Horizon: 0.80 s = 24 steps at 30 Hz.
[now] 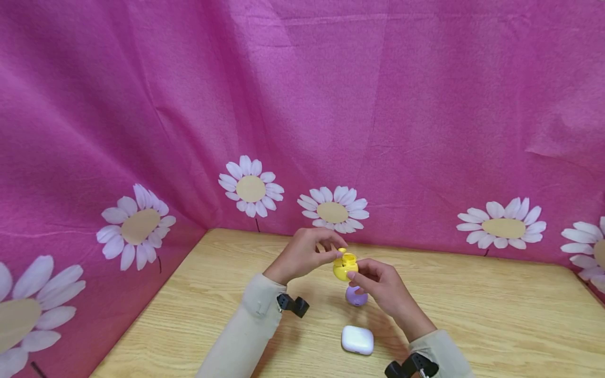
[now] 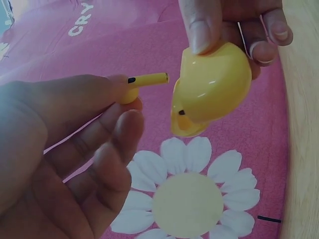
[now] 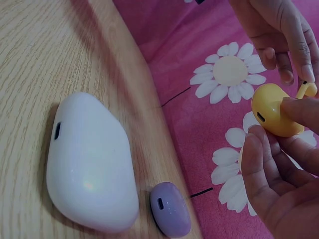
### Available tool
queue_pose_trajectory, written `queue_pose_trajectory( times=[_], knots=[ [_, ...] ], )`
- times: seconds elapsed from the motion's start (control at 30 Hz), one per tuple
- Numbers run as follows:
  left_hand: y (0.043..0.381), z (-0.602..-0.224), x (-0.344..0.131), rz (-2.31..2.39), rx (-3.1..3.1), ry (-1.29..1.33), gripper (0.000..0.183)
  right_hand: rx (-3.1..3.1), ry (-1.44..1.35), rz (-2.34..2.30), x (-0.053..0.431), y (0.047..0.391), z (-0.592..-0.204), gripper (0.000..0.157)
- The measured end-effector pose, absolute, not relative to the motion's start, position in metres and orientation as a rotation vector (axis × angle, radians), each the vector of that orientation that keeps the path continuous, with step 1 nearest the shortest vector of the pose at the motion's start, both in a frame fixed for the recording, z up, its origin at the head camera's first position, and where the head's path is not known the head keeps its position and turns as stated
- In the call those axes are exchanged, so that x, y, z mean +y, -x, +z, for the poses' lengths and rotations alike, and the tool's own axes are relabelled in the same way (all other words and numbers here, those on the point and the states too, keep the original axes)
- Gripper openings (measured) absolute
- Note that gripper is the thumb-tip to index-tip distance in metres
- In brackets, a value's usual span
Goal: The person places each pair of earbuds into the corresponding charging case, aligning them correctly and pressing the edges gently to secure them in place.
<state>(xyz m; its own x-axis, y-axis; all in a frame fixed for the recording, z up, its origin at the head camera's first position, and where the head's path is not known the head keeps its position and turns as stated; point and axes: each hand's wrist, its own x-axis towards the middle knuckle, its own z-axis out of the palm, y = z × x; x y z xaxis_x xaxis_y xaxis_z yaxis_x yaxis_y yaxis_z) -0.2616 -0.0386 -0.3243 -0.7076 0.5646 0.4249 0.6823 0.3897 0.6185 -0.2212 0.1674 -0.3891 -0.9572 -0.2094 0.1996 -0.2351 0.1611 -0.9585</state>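
Between the thumb and fingers of my left hand (image 1: 304, 255) is a yellow earbud (image 2: 149, 79), its stem pointing toward the case. My right hand (image 1: 385, 286) grips a yellow earbud case (image 2: 217, 82) above the table, thumb on its front. The lid of the case stands raised, and the earbud's stem end is a short gap away from the opening in the left wrist view. Below the hands, a purple earbud case (image 1: 356, 296) rests on the table, partly covered by the right fingers in the head view. Closer to me lies a white earbud case (image 1: 357, 339), lid down.
The wooden table (image 1: 496, 315) reaches back to a pink cloth (image 1: 402, 105) printed with white daisies, which also hangs along the left side. A black wrist camera (image 1: 293, 304) sits on the left sleeve, another (image 1: 411, 366) on the right.
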Motion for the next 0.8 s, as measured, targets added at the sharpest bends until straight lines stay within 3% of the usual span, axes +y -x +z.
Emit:
queue_pose_trajectory(
  times=[0.8],
  knots=[
    [0.2615, -0.3288, -0.0339, -1.148, -2.558, 1.116, 0.016, -2.394, -0.470, 1.975, 0.1668, 0.2203, -0.3901, 0.027]
  ],
)
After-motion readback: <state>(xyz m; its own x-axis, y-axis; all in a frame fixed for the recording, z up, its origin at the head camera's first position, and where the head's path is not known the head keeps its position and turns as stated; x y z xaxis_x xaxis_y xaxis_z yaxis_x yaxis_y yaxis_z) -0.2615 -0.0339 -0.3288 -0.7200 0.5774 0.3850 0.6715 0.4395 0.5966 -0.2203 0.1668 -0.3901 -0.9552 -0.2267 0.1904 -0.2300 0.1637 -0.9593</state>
